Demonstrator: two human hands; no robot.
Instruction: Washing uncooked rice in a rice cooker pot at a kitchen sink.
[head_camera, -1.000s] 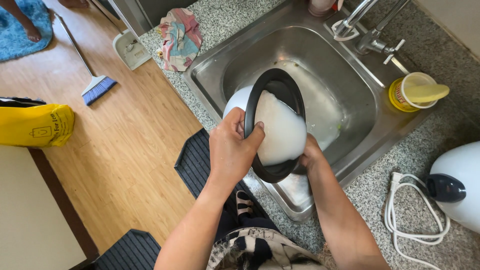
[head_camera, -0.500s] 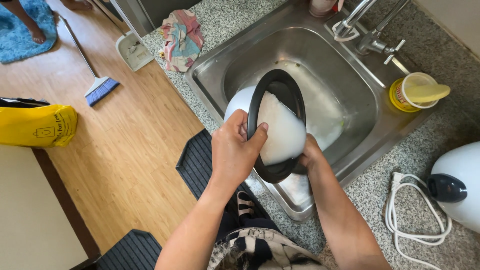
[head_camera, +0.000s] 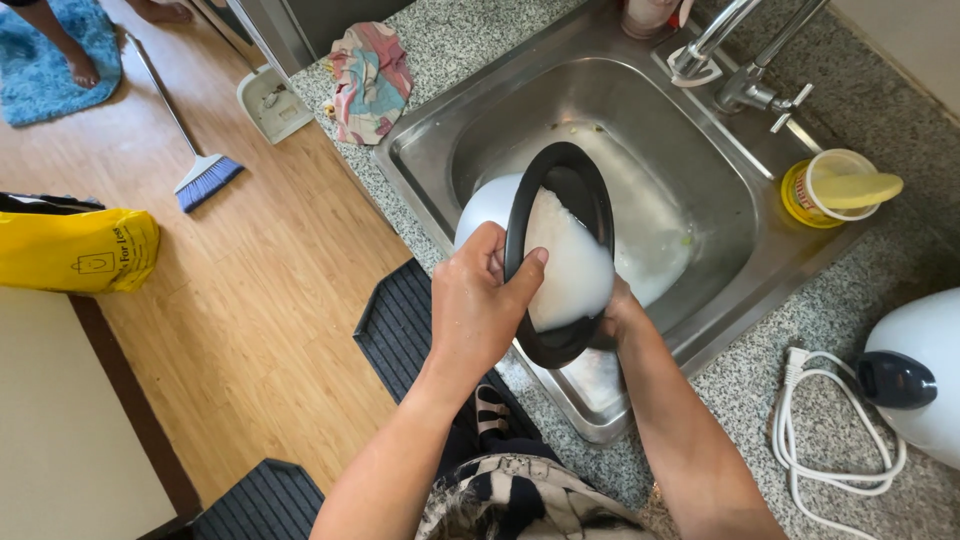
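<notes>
Left hand (head_camera: 478, 312) clamped on the near rim of a black pot (head_camera: 560, 190), thumb hooked over the edge; right hand (head_camera: 618, 318) mostly hidden behind the pot, pressed against its far lower side, grip not to be told for certain. Pot tilted on edge over the steel sink (head_camera: 440, 150), full of milky white water (head_camera: 568, 262); white lid or bowl (head_camera: 482, 205) just behind it. Beyond: tap (head_camera: 745, 85) at the sink's far rim; yellow tub (head_camera: 835, 187) on the speckled counter (head_camera: 450, 35); white cord (head_camera: 835, 440) and white kettle (head_camera: 925, 375) at right; patterned cloth (head_camera: 368, 80) at left. Below on the wooden floor (head_camera: 250, 300): dark mat (head_camera: 395, 325), broom (head_camera: 205, 178), dustpan (head_camera: 270, 100), yellow bag (head_camera: 75, 250).
</notes>
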